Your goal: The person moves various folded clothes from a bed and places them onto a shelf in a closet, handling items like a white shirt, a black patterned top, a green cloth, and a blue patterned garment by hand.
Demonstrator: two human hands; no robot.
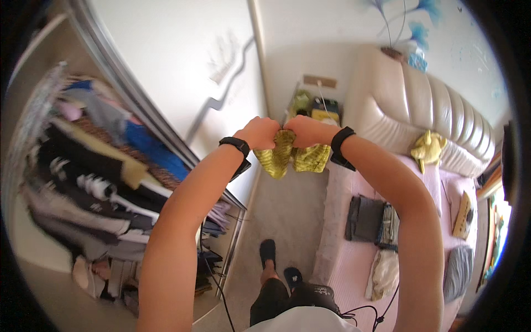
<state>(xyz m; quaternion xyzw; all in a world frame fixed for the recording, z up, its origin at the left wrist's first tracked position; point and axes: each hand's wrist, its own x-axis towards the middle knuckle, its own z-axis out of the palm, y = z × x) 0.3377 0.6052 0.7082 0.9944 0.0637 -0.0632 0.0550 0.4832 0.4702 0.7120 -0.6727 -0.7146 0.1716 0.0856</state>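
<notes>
A yellow-green patterned cloth item (310, 157), apparently a garment, hangs in folds from both fists at the upper middle of the head view. My left hand (259, 133) is closed on its upper edge on one side. Close beside it, nearly touching, my right hand (310, 132) grips the same edge. The cloth's lower folds hang above the grey floor, and its exact shape is partly hidden behind the hands. Both wrists wear black straps.
An open wardrobe with hanging clothes (95, 182) lies left, beside a white sliding door (166, 54). On the right, a bed with a pink cover (348, 265) bears folded dark trousers (365, 218), other folded clothes and a yellow plush toy (429, 150). A black cable hangs near each arm.
</notes>
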